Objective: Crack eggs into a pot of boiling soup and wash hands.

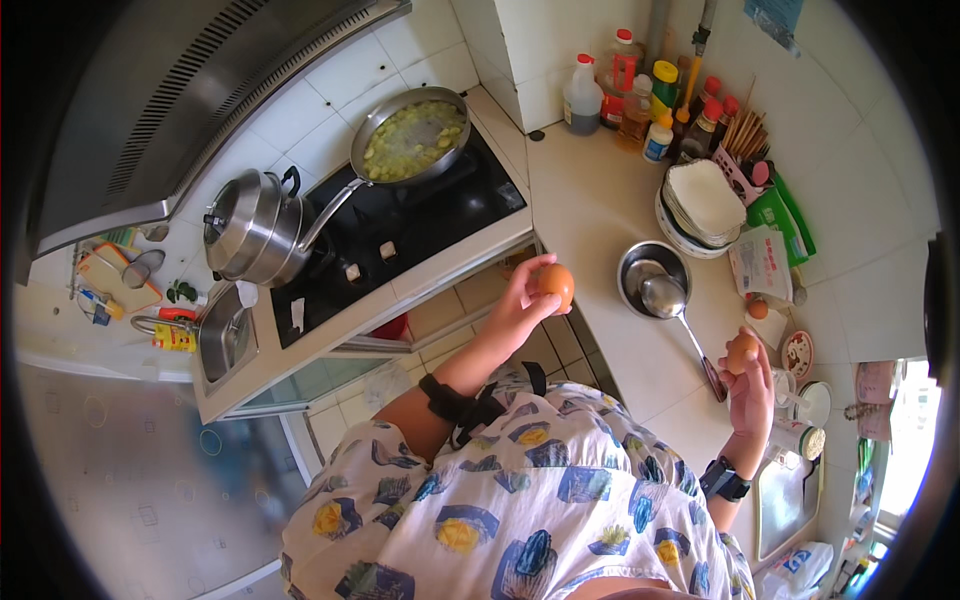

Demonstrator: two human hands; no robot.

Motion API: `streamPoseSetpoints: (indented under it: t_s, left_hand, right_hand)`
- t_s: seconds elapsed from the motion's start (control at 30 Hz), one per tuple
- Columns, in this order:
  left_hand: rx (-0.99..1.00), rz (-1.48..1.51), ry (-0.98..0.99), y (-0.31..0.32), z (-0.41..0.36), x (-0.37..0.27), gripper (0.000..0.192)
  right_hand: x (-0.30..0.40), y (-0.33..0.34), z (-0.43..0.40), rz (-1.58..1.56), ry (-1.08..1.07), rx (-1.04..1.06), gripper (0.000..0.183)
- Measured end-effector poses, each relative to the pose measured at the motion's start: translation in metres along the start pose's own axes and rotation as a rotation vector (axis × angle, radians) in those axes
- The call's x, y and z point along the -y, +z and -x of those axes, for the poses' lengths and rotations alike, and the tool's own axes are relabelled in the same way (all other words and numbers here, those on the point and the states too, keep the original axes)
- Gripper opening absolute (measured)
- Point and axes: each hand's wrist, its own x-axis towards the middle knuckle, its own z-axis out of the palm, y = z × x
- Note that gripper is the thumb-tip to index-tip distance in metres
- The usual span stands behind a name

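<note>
My left hand (519, 300) grips a brown egg (556, 286) between thumb and fingers, over the floor gap beside the counter. A second brown egg (742, 352) is in the fingers of my right hand (752, 394), at the right side of the counter. Between the hands, a metal bowl (624, 277) stands on the countertop. A steel ladle (663, 297) rests in it, its handle leaning out toward my right hand. Another brown egg (757, 308) lies near the wall, beyond my right hand.
On the black cooktop (442, 206), a frying pan (360, 150) holds bubbling liquid with pale green-yellow pieces; its handle points toward a lidded steel steamer pot (259, 225). Stacked dishes (706, 196) and sauce bottles (634, 112) line the back corner. A sink (225, 341) is at left.
</note>
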Motion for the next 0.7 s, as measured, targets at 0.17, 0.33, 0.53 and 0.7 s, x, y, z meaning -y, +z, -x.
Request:
streamPoseSetpoints:
  t_s: [0.17,0.33,0.53,0.7]
  left_hand:
    - [-0.026,0.052,0.031,-0.049,0.003,-0.003,0.054]
    - [0.026,0.053,0.107,-0.221,0.006,-0.099,0.055]
    - [-0.071,0.012,0.196,-0.301,0.004,-0.122,0.055]
    - [-0.119,-0.060,0.158,-0.310,0.002,-0.130,0.053]
  right_hand:
    - [-0.005,0.056,-0.005,-0.025,-0.037,-0.102,0.052]
    - [-0.019,0.263,-0.031,-0.064,-0.126,-0.011,0.055]
    - [-0.021,0.362,-0.068,-0.016,-0.138,0.098,0.055]
    - [-0.020,0.377,-0.064,0.045,-0.083,0.106,0.058]
